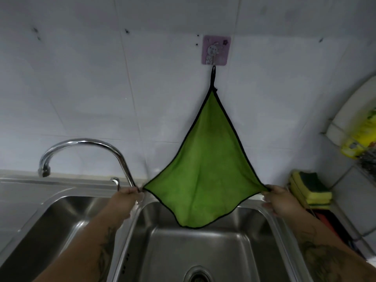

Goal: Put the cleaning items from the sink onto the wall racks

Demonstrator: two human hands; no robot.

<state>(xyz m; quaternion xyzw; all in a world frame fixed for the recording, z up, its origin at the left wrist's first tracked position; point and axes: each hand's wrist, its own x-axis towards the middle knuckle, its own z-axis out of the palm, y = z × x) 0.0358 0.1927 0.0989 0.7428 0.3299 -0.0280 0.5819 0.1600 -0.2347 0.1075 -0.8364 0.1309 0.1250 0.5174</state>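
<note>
A green cloth (205,169) with black edging hangs by its black loop from a purple stick-on hook (216,50) on the white tiled wall. It is stretched into a diamond over the right basin of the steel sink (264,226). My left hand (130,197) pinches the cloth's left corner beside the tap's base. My right hand (277,199) pinches its right corner above the sink's right rim. The cloth's bottom corner hangs free above the basin.
A chrome tap (89,145) arches over the left basin (48,224). A stack of yellow and green sponges (310,189) sits in a wire rack at the right. A yellow bottle (360,139) stands on a ledge at the far right. The drain (198,275) is below.
</note>
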